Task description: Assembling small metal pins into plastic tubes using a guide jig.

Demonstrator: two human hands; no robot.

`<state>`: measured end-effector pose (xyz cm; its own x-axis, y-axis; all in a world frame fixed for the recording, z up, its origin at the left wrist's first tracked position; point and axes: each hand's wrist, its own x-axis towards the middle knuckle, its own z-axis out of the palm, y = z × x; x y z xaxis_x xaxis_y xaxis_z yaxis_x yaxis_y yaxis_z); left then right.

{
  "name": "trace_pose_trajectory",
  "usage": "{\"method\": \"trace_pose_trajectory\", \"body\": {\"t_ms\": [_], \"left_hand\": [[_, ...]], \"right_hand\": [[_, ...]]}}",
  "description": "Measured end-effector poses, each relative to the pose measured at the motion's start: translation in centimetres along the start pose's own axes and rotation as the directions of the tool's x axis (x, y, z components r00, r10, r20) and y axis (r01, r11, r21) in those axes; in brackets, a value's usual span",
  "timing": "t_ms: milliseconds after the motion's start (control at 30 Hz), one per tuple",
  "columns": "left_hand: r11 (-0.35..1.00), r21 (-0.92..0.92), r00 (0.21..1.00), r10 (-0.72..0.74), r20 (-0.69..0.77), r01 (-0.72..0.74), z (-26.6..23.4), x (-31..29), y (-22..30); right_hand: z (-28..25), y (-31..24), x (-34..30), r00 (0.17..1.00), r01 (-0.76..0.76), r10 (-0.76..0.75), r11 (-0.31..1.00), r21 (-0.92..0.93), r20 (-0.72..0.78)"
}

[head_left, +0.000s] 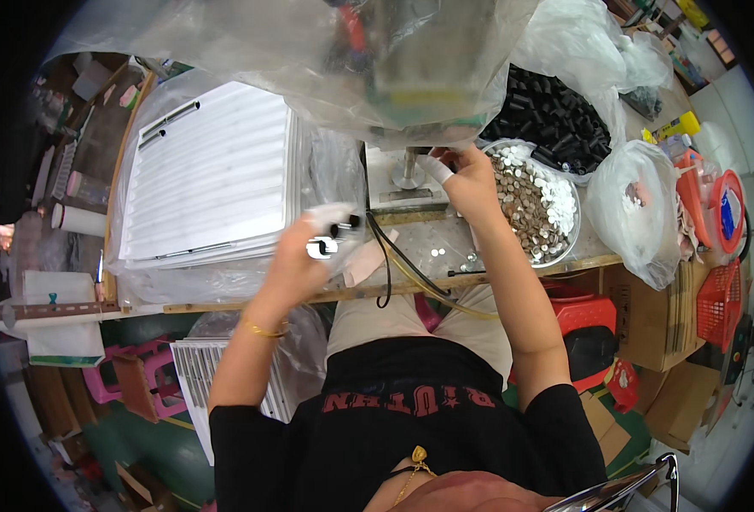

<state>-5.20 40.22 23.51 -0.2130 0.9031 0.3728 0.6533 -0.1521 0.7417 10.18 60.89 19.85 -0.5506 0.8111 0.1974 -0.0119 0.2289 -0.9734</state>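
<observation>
Left hand (294,258) grips shiny tubes (323,247); state of right hand (472,183) cannot be told; bowl (577,229) likely sits near tabletop (431,232) front edge for easy reach.

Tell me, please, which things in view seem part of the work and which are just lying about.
Likely in use:
- shiny pieces in the left hand
- metal post beside the right hand
- small discs
- black cylinders

Likely just lying about:
- red basket
- cardboard box
</observation>
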Motion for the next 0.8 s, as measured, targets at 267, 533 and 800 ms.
{"method": "trace_pose_trajectory", "body": {"t_ms": [267, 533, 800], "left_hand": [[0.994, -0.113, 1.0, 0.006, 0.021, -0.003, 8.7, 6.2, -4.6], [0.956, -0.096, 0.949, -0.257, 0.18, 0.277, 9.6, 5.6, -3.1], [0.921, -0.275, 0.961, -0.255, 0.108, 0.275, 10.5, 5.5, -2.6]], "right_hand": [[-2.1, -1.4, -1.4, 0.978, 0.203, -0.183, 0.939, -0.276, 0.098], [-1.8, -2.6, -2.0, 0.991, -0.052, 0.061, 0.995, -0.079, 0.117], [-0.4, -4.2, -0.6, 0.97, 0.203, -0.032, 0.646, -0.736, 0.24]]}}
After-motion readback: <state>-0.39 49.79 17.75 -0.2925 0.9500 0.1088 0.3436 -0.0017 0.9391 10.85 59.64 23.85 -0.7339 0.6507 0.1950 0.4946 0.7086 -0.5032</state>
